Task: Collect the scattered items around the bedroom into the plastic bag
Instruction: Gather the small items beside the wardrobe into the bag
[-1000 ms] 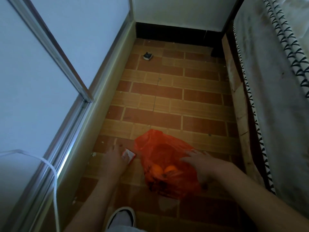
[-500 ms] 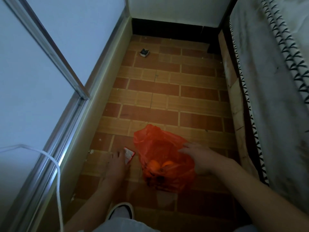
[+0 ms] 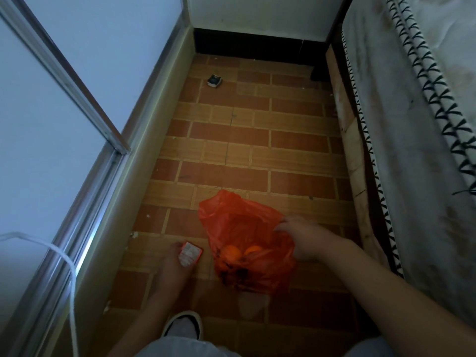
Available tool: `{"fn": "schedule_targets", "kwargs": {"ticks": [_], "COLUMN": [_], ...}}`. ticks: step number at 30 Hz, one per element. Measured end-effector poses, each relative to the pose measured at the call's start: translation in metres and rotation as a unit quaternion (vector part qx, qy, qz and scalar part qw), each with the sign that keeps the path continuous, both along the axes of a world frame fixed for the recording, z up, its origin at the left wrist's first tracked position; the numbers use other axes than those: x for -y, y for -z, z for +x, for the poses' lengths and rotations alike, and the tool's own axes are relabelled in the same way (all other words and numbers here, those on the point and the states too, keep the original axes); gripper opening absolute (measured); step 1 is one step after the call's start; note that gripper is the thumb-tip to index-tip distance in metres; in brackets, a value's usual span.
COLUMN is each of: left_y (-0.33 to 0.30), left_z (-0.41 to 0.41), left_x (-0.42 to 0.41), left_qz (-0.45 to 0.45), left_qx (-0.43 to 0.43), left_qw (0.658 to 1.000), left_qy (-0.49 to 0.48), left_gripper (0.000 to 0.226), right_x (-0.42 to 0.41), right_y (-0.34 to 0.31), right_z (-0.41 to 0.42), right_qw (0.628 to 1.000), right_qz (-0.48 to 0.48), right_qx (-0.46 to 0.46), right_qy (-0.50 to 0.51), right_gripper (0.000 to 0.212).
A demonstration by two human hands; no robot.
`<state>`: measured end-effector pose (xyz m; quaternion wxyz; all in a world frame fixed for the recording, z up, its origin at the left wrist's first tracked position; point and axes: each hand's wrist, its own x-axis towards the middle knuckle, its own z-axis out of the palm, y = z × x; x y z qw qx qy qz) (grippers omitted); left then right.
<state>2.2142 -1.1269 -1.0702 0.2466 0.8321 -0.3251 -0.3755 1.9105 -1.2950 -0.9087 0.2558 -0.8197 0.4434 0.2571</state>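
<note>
An orange-red plastic bag lies open on the brick-patterned floor, with two orange fruits showing inside. My right hand grips the bag's right edge. My left hand is just left of the bag and holds a small red-and-white packet lifted off the floor. A small dark box lies far back on the floor near the left wall.
A sliding glass door with a metal track runs along the left, with a white cable hanging by it. A bed with a grey patterned cover borders the right. My shoe is at the bottom.
My left hand has picked the packet up from the floor and turned it face up. My right hand has stayed on the bag's edge.
</note>
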Motion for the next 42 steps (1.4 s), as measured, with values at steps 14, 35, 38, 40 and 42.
{"fn": "schedule_targets", "kwargs": {"ticks": [14, 35, 38, 40, 42], "left_y": [-0.054, -0.252, -0.234, -0.218, -0.202], "left_z": [-0.009, -0.032, -0.044, -0.054, -0.064], "left_x": [-0.006, 0.004, 0.028, 0.045, 0.058], "left_qz": [-0.034, -0.261, -0.261, -0.259, -0.259], "left_qx": [0.078, 0.025, 0.049, 0.055, 0.052], "left_qw": [0.995, 0.945, 0.941, 0.939, 0.938], "left_qy": [0.047, 0.195, 0.211, 0.218, 0.223], "left_gripper": [0.017, 0.016, 0.009, 0.009, 0.009], "right_x": [0.000, -0.012, -0.011, -0.010, -0.009], "right_y": [0.000, -0.046, -0.047, -0.044, -0.039], "right_z": [-0.001, 0.033, 0.033, 0.032, 0.030], "right_qw": [1.000, 0.970, 0.954, 0.950, 0.944], "right_qz": [0.007, 0.074, 0.131, 0.143, 0.146], "right_qx": [0.006, 0.214, 0.242, 0.248, 0.262], "right_qy": [0.011, 0.086, 0.120, 0.123, 0.137], "right_gripper": [0.075, 0.100, 0.102, 0.100, 0.094]}}
